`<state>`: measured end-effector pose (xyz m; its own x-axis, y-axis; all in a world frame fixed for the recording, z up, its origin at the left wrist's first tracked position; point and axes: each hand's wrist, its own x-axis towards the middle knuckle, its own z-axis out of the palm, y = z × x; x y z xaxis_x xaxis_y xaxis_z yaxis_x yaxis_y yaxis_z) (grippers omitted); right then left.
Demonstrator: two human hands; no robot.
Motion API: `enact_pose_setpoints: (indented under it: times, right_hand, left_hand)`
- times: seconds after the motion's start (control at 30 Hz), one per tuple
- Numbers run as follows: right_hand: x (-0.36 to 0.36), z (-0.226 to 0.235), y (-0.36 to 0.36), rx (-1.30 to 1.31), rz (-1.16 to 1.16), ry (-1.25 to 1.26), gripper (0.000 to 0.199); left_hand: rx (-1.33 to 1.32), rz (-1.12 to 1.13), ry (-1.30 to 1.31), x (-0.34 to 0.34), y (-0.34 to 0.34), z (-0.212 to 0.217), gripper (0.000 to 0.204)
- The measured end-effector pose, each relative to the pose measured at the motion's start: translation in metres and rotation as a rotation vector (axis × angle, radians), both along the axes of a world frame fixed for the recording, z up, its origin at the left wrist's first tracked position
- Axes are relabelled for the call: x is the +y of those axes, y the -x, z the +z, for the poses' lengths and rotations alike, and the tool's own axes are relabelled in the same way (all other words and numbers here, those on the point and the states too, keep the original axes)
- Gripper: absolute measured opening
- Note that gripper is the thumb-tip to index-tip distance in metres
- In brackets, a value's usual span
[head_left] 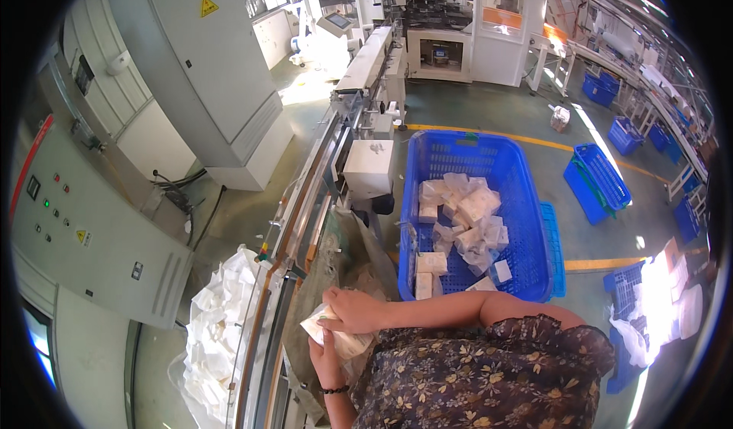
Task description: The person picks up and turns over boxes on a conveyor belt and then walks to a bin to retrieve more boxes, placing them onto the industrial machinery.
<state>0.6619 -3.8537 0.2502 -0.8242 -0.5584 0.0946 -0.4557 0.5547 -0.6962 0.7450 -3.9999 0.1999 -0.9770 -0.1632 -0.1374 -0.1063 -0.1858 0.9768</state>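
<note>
Close to my body, both hands grip one small white pack point(311, 325) that looks wrapped in printed film. My right hand point(357, 311) lies over its top, with the fingers bent onto it. From below, my left hand point(327, 359) holds the same pack, thumb pressed against it; a dark bead bracelet is on that wrist. What is inside the wrapping I cannot make out. Under the hands hangs an open grey-green sack point(336, 257) beside the conveyor. Ahead and to the right, a large blue crate point(538, 230) holds several similar packs point(479, 205) and crumpled clear film.
A narrow conveyor point(294, 223) runs from near left toward a white machine point(439, 47). Left of it are a clear bag of white scraps point(217, 330) and grey control cabinets point(99, 223). More blue crates point(595, 184) stand on the green floor at right.
</note>
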Motion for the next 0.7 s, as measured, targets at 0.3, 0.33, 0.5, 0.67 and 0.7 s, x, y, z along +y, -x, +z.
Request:
enact_pose_setpoints:
  times: [0.3,0.33,0.5,0.67,0.7]
  right_hand:
    - [0.013,0.007,-0.005,0.140,0.146,0.115,0.039]
    - [0.015,0.001,-0.007,0.134,0.147,0.131,0.038]
    - [0.035,-0.040,-0.013,0.107,0.172,0.093,0.041]
    - [0.075,-0.037,-0.024,-0.127,0.078,-0.055,0.040]
    - [0.075,-0.026,-0.022,0.139,0.082,-0.009,0.039]
  left_hand:
    - [0.222,0.249,0.546,0.022,-0.004,0.007,0.043]
    - [0.219,0.247,0.561,0.025,-0.005,0.009,0.043]
    - [0.141,0.207,0.543,0.022,-0.010,-0.037,0.046]
    - [0.069,-0.201,0.800,0.022,-0.004,-0.028,0.037]
    - [0.192,-0.270,0.837,0.004,0.002,-0.053,0.036]
